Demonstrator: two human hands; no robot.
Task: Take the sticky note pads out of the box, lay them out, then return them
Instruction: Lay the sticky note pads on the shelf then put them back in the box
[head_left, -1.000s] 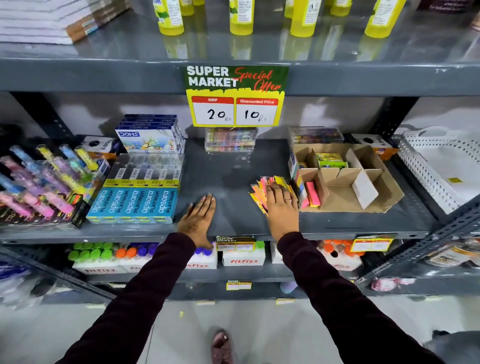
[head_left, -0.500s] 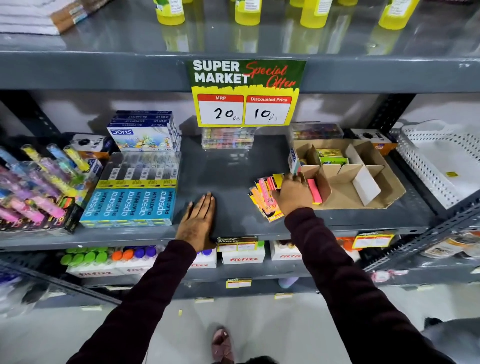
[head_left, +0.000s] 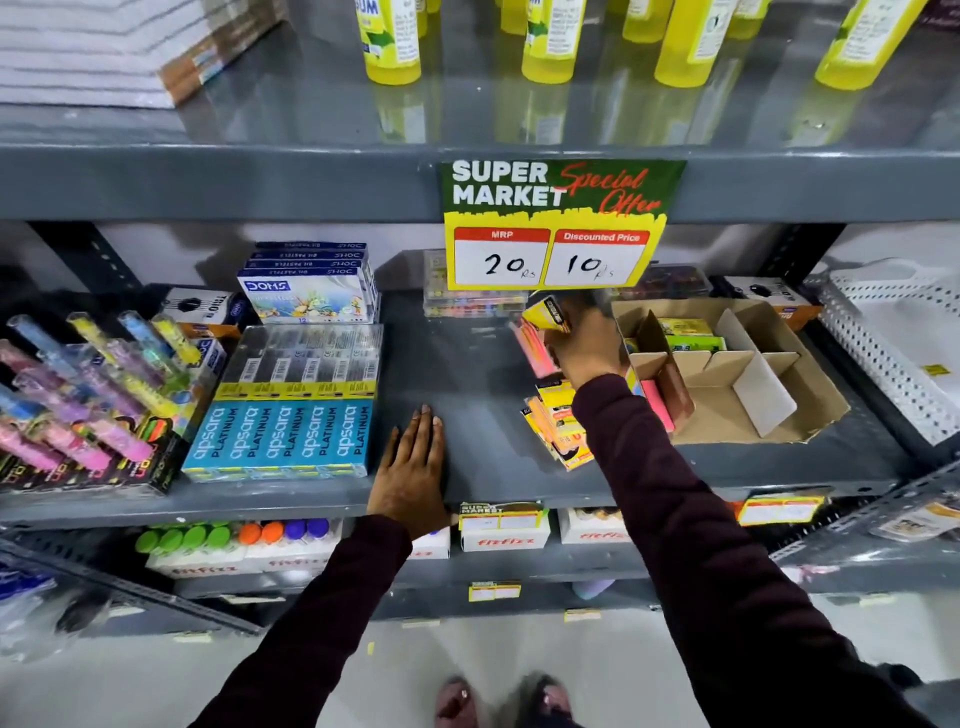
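Note:
An open cardboard box (head_left: 748, 410) with dividers stands on the right of the grey middle shelf (head_left: 467, 374). It holds green and yellow pads (head_left: 685, 335) at its back and a pink pad (head_left: 657, 402) at its left side. My right hand (head_left: 582, 345) is raised just left of the box and grips a few sticky note pads (head_left: 545, 314), yellow on top, pink below. A loose pile of pads (head_left: 558, 434) lies on the shelf under my wrist. My left hand (head_left: 413, 470) rests flat on the shelf's front edge, fingers apart.
Blue Apsara pencil boxes (head_left: 291, 415) and Doms packs (head_left: 306, 291) sit left of my left hand, with coloured tubes (head_left: 88, 384) further left. A price sign (head_left: 556, 223) hangs from the upper shelf just above my right hand. A white basket (head_left: 893, 332) stands at the right.
My right hand closed on some pads from the pile and lifted them up and back, toward the box's left side. The left hand stayed flat on the shelf.

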